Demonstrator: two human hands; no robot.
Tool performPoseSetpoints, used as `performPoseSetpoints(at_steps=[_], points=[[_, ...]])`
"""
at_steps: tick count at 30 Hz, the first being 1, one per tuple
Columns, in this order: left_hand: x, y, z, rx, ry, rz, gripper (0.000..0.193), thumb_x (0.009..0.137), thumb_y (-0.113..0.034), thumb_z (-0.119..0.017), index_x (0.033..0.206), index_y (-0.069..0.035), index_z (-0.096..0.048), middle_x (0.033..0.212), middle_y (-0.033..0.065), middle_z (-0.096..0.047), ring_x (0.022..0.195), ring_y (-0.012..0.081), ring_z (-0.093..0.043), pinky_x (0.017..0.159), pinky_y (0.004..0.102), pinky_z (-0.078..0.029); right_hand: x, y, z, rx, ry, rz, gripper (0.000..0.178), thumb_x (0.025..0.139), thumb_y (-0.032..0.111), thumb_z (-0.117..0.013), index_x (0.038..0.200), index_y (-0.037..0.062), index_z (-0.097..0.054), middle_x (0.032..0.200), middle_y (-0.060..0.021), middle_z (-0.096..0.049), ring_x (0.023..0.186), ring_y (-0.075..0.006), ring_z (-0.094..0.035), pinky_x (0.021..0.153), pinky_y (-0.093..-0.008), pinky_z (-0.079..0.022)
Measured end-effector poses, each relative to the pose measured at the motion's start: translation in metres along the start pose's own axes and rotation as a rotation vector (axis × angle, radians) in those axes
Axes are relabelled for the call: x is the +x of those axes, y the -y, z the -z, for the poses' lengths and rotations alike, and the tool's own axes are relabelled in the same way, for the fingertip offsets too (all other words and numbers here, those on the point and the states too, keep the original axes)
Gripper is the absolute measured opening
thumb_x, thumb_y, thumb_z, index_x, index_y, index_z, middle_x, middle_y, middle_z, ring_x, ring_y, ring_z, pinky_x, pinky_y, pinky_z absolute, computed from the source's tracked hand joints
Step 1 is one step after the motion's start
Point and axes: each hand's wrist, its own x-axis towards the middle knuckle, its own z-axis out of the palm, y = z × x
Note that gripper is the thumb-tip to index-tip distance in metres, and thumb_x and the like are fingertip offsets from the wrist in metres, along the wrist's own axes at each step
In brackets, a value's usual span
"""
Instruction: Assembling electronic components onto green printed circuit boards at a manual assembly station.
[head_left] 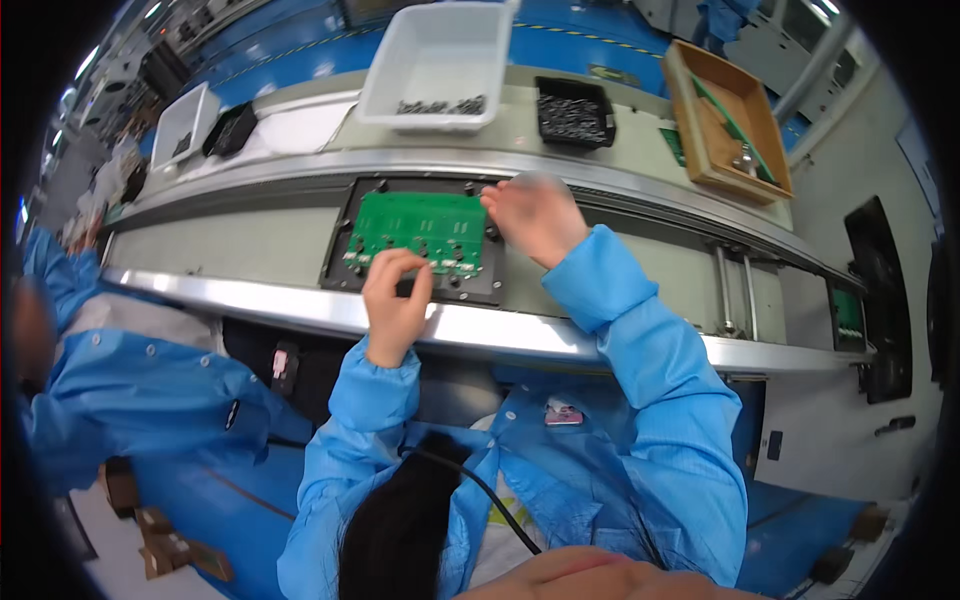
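Observation:
A green circuit board (pixel 425 220) lies in a black fixture tray (pixel 345 240) on the rail-edged conveyor in front of me. Small white and dark parts stand along the board's near edge. My left hand (pixel 396 305) is over that near edge, its fingers curled in a pinch; anything between the fingertips is too small to make out. At the tray's right side is my right hand (pixel 540 222), fingertips pointing left toward the tray's far right corner. Its fingers are partly smeared, so their grip is unclear.
Beyond the conveyor stand a white bin (pixel 435 65) with small dark parts, a black bin (pixel 575 112) full of dark parts, and a wooden box (pixel 730 125). Metal rails (pixel 480 325) border the conveyor. A co-worker's blue sleeve (pixel 150 390) is close on the left.

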Motion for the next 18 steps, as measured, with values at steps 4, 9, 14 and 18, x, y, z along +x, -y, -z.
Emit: performPoseSetpoints(at_steps=[4, 9, 14, 18], points=[[-0.021, -0.023, -0.021, -0.065, 0.031, -0.006, 0.012, 0.071, 0.001, -0.066, 0.083, -0.004, -0.063, 0.089, 0.0068, -0.06, 0.083, 0.0218, -0.056, 0.076, 0.0298, -0.044, -0.03, 0.003, 0.026, -0.037, -0.042, -0.089, 0.05, 0.097, 0.025, -0.031, 0.126, -0.0161, -0.035, 0.125, -0.0333, -0.044, 0.116, -0.0408, -0.047, 0.102, -0.0456, -0.04], [0.036, -0.05, -0.034, 0.059, 0.199, -0.319, 0.016, 0.072, -0.005, -0.067, 0.087, -0.007, -0.067, 0.086, 0.0044, -0.06, 0.078, 0.0217, -0.055, 0.07, 0.0309, -0.045, -0.037, 0.004, 0.024, -0.131, -0.008, -0.159, 0.053, 0.098, 0.028, -0.031, 0.126, -0.0179, -0.035, 0.123, -0.0331, -0.045, 0.115, -0.0396, -0.048, 0.102, -0.0456, -0.039], [0.055, -0.037, -0.061, 0.123, 0.459, -0.337, 0.013, 0.074, -0.007, -0.065, 0.087, -0.007, -0.068, 0.083, 0.0052, -0.06, 0.074, 0.0224, -0.055, 0.065, 0.0315, -0.045, -0.041, 0.008, 0.032, -0.123, 0.034, -0.148, 0.058, 0.099, 0.031, -0.031, 0.125, -0.0197, -0.034, 0.119, -0.0324, -0.047, 0.114, -0.0385, -0.049, 0.103, -0.0453, -0.038], [0.051, -0.042, -0.066, 0.21, 0.501, -0.211, 0.015, 0.074, -0.003, -0.066, 0.089, -0.005, -0.069, 0.084, 0.0048, -0.061, 0.068, 0.0188, -0.055, 0.061, 0.0269, -0.046, -0.046, 0.005, 0.026, -0.134, 0.0, -0.104, 0.058, 0.099, 0.032, -0.03, 0.124, -0.0202, -0.035, 0.116, -0.0314, -0.048, 0.113, -0.0379, -0.049, 0.104, -0.0445, -0.038]])
